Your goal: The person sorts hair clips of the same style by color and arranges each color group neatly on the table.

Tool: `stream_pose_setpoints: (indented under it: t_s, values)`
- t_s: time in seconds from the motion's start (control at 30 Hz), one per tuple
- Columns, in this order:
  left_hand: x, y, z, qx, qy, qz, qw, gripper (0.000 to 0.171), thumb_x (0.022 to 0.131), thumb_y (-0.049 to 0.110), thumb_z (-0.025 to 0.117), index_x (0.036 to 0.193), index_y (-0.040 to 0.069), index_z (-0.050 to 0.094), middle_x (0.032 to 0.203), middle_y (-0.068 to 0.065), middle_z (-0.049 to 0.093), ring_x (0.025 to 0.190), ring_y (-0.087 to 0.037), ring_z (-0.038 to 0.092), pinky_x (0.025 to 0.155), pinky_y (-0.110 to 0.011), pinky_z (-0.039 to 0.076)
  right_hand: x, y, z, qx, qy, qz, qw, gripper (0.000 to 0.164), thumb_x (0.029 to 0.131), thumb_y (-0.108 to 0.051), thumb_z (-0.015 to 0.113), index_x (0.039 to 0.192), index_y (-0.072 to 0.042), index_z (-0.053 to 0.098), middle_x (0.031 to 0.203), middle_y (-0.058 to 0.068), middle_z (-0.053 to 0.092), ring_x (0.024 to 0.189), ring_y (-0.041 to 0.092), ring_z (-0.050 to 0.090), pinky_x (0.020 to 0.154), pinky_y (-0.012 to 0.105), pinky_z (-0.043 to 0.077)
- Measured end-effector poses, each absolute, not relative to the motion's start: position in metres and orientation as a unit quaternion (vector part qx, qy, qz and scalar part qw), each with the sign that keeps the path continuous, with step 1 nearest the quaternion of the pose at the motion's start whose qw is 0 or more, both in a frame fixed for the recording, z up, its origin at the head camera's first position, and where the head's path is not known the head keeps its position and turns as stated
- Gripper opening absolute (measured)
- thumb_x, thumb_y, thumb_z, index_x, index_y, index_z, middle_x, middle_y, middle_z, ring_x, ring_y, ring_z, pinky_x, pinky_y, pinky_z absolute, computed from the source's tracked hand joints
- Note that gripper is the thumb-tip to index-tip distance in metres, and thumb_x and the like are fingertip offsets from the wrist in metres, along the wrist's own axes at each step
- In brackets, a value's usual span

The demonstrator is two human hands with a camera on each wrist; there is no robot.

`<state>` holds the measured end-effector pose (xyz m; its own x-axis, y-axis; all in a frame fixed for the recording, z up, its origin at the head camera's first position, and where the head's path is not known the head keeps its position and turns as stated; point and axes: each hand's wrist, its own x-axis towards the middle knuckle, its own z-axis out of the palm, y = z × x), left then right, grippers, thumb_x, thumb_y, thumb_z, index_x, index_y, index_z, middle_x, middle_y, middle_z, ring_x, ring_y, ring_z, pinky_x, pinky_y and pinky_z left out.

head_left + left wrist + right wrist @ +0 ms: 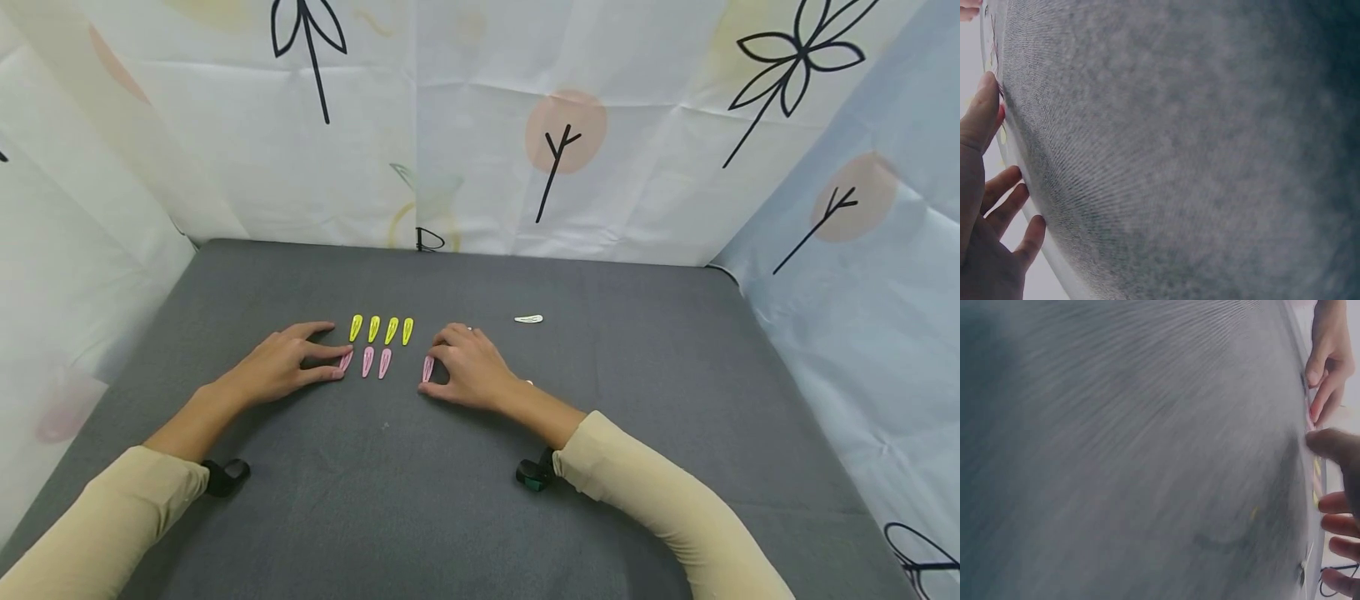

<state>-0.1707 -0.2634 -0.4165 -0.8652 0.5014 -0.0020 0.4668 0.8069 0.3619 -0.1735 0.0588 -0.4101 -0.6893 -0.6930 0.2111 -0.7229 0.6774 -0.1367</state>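
Pink snap hair clips lie in a row below a row of yellow ones on the grey cloth. My left hand (pixel 279 364) pinches the leftmost pink hair clip (pixel 346 360) between thumb and index finger, the other fingers spread. Two more pink clips (pixel 367 362) lie just right of it. Farther right, the thumb and index finger of my right hand (pixel 474 371) hold another pink hair clip (pixel 427 369) by its ends, apart from the row. The yellow clips (pixel 373 328) stand side by side above. In the left wrist view, the left thumb (pixel 984 103) hides most of its clip.
A white hair clip (pixel 528 318) lies at the right, beyond the right hand. A small pale thing (pixel 529 382) peeks out behind the right wrist. The grey table (pixel 375 517) ends at a patterned white curtain (pixel 480 125) at the back and sides.
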Motion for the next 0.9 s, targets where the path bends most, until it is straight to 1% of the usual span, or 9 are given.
stream_pose_setpoints:
  t_s: [0.1, 0.2, 0.4, 0.63, 0.9]
  values:
    - [-0.170, -0.263, -0.416, 0.249, 0.951, 0.173, 0.051, 0.048, 0.092, 0.042, 0.071, 0.134, 0.019, 0.065, 0.147, -0.026, 0.045, 0.134, -0.048, 0.041, 0.100, -0.071, 0.031, -0.175, 0.049, -0.410, 0.389, -0.914, 0.095, 0.056, 0.048, 0.086, -0.051, 0.074, 0.111, -0.010, 0.074, 0.117, 0.002, 0.064, 0.119, 0.021, 0.053, 0.098, 0.045, 0.044]
    - [-0.171, -0.263, -0.416, 0.247, 0.952, 0.174, 0.053, 0.049, 0.092, 0.044, 0.070, 0.134, 0.020, 0.065, 0.147, -0.025, 0.045, 0.134, -0.047, 0.040, 0.101, -0.071, 0.030, -0.177, 0.040, -0.410, 0.387, -0.916, 0.087, 0.052, 0.048, 0.087, -0.051, 0.072, 0.114, -0.011, 0.074, 0.119, 0.002, 0.064, 0.121, 0.020, 0.052, 0.101, 0.046, 0.044]
    - [-0.171, -0.263, -0.416, 0.244, 0.952, 0.177, 0.054, 0.049, 0.092, 0.044, 0.070, 0.134, 0.020, 0.065, 0.147, -0.025, 0.045, 0.135, -0.047, 0.040, 0.102, -0.070, 0.030, -0.178, 0.028, -0.411, 0.381, -0.920, 0.076, 0.060, 0.050, 0.088, -0.053, 0.070, 0.118, -0.012, 0.072, 0.120, 0.001, 0.063, 0.122, 0.019, 0.051, 0.097, 0.042, 0.044]
    - [-0.171, -0.261, -0.415, 0.242, 0.953, 0.172, 0.059, 0.049, 0.092, 0.043, 0.071, 0.134, 0.020, 0.065, 0.148, -0.025, 0.044, 0.135, -0.047, 0.039, 0.101, -0.072, 0.029, -0.180, 0.023, -0.416, 0.367, -0.926, 0.068, 0.049, 0.052, 0.090, -0.055, 0.067, 0.121, -0.013, 0.071, 0.121, 0.001, 0.063, 0.122, 0.019, 0.052, 0.100, 0.042, 0.043]
    - [-0.171, -0.262, -0.415, 0.247, 0.951, 0.175, 0.055, 0.048, 0.092, 0.040, 0.072, 0.134, 0.019, 0.065, 0.147, -0.026, 0.044, 0.135, -0.048, 0.040, 0.101, -0.072, 0.030, -0.181, 0.019, -0.416, 0.362, -0.929, 0.063, 0.039, 0.052, 0.090, -0.055, 0.068, 0.123, -0.015, 0.070, 0.122, 0.001, 0.062, 0.122, 0.019, 0.051, 0.100, 0.042, 0.043]
